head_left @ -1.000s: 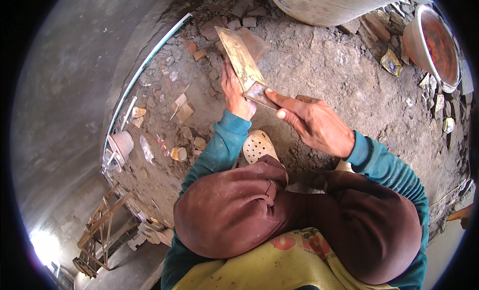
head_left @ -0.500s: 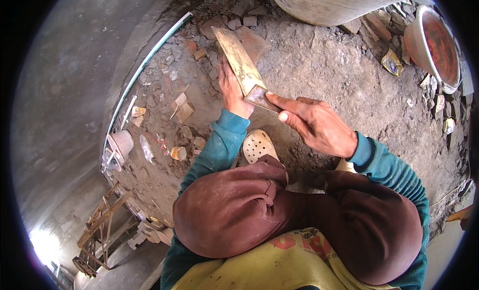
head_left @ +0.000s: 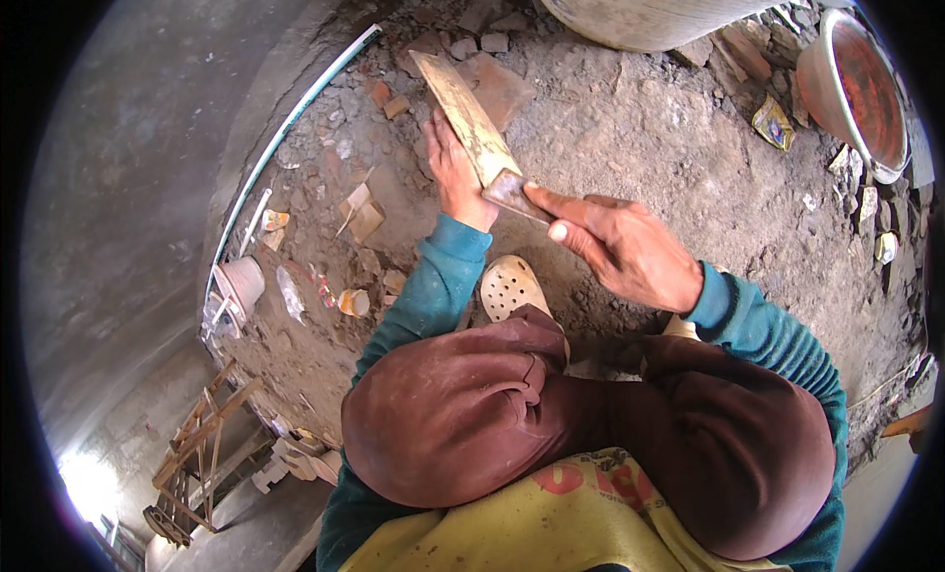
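Note:
Above my feet, my left hand (head_left: 459, 186) grips a narrow wooden board (head_left: 461, 109) from its left side and underneath. The board slants away to the upper left, its pale face smeared and stained. At its near end lies a small, flat, dull metal blade (head_left: 513, 194), a scraper by its look. My right hand (head_left: 638, 254) pinches this blade by its right end, thumb below and index finger along the top. The blade touches the board's end, close to my left wrist. My right hand's other fingers are curled and partly hidden.
A large pale tub (head_left: 640, 16) stands at the far side. At the far right is a white bucket (head_left: 825, 95) with a reddish inside. A pale pipe (head_left: 285, 129) runs along the left wall. Rubble and litter lie about; a wooden frame (head_left: 197, 454) stands lower left.
The board's far end has shifted slightly to the left, and the blade has tilted a little. Both hands keep their holds and have barely moved.

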A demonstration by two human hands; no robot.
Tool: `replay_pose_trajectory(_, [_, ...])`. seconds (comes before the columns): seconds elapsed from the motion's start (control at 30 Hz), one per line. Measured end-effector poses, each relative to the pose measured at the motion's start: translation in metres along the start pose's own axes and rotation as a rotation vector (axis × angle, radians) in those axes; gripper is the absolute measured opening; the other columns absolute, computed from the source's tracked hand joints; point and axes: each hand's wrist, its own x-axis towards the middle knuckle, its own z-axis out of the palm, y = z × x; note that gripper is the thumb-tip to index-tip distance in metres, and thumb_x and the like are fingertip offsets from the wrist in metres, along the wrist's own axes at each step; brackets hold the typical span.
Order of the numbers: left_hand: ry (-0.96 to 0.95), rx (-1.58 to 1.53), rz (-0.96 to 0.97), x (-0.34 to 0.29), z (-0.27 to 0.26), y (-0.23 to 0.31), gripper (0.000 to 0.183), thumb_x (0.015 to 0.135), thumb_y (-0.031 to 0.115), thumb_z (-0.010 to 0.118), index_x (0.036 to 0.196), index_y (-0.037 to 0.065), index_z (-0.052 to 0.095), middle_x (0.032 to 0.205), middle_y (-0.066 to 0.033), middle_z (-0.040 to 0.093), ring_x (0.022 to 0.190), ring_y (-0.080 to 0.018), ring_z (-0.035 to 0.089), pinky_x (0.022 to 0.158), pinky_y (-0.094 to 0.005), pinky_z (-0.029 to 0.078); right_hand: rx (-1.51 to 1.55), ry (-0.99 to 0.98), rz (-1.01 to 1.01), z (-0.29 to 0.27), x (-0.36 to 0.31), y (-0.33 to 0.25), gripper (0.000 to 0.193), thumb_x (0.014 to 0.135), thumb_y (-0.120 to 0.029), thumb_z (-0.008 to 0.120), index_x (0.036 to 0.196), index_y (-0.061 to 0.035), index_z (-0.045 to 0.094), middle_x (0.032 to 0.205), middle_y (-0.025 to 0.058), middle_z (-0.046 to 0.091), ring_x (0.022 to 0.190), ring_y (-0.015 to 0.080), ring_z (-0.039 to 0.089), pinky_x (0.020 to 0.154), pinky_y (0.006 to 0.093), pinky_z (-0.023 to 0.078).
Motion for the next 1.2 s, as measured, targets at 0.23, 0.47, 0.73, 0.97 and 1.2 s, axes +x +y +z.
replay_pose_trajectory(0.23, [0.031, -0.037, -0.042, 0.001, 0.008, -0.002, 0.095, 0.088, 0.024, 0.078, 0.160, -0.010, 0.026, 0.159, -0.0353, 0.040, 0.150, -0.0583, 0.031, 0.126, -0.0552, 0.033, 0.064, 0.034, -0.057, 0.005, -0.001, 0.006, 0.045, 0.112, -0.027, 0.053, 0.151, -0.0039, 0.057, 0.121, 0.0286, 0.070, 0.102, 0.0451, 0.072, 0.089, 0.0485, 0.057])
replay_pose_trajectory(0.47, [0.112, 0.078, 0.167, -0.020, 0.013, -0.007, 0.111, 0.079, 0.014, 0.088, 0.164, -0.007, 0.019, 0.163, -0.0360, 0.032, 0.154, -0.0552, 0.027, 0.128, -0.0546, 0.030, 0.056, 0.129, -0.089, 0.004, 0.014, 0.011, 0.041, 0.110, -0.023, 0.056, 0.143, -0.0006, 0.062, 0.112, 0.0302, 0.071, 0.097, 0.0486, 0.071, 0.086, 0.0515, 0.058])
replay_pose_trajectory(0.73, [0.009, -0.330, -0.078, -0.005, 0.013, 0.000, 0.094, 0.095, 0.035, 0.074, 0.159, -0.013, 0.025, 0.159, -0.0427, 0.033, 0.150, -0.0591, 0.031, 0.124, -0.0567, 0.034, -0.043, -0.006, 0.133, -0.010, 0.022, 0.004, 0.043, 0.111, -0.026, 0.056, 0.147, -0.0036, 0.060, 0.112, 0.0294, 0.072, 0.098, 0.0465, 0.072, 0.084, 0.0487, 0.058])
replay_pose_trajectory(0.97, [-0.022, -0.024, 0.117, -0.005, 0.014, -0.017, 0.091, 0.099, 0.043, 0.067, 0.159, -0.012, 0.026, 0.160, -0.0389, 0.036, 0.147, -0.0610, 0.036, 0.123, -0.0608, 0.034, -0.048, 0.136, 0.005, 0.002, 0.020, 0.017, 0.042, 0.110, -0.025, 0.056, 0.145, -0.0016, 0.061, 0.101, 0.0310, 0.070, 0.089, 0.0489, 0.070, 0.078, 0.0519, 0.057])
replay_pose_trajectory(1.2, [0.083, -0.145, 0.108, -0.004, 0.017, -0.010, 0.078, 0.096, 0.037, 0.073, 0.150, -0.008, 0.038, 0.146, -0.0304, 0.048, 0.133, -0.0518, 0.049, 0.111, -0.0549, 0.043, -0.031, 0.154, -0.002, 0.006, 0.018, 0.016, 0.042, 0.111, -0.025, 0.057, 0.144, 0.0002, 0.061, 0.102, 0.0303, 0.072, 0.085, 0.0444, 0.073, 0.078, 0.0489, 0.057])
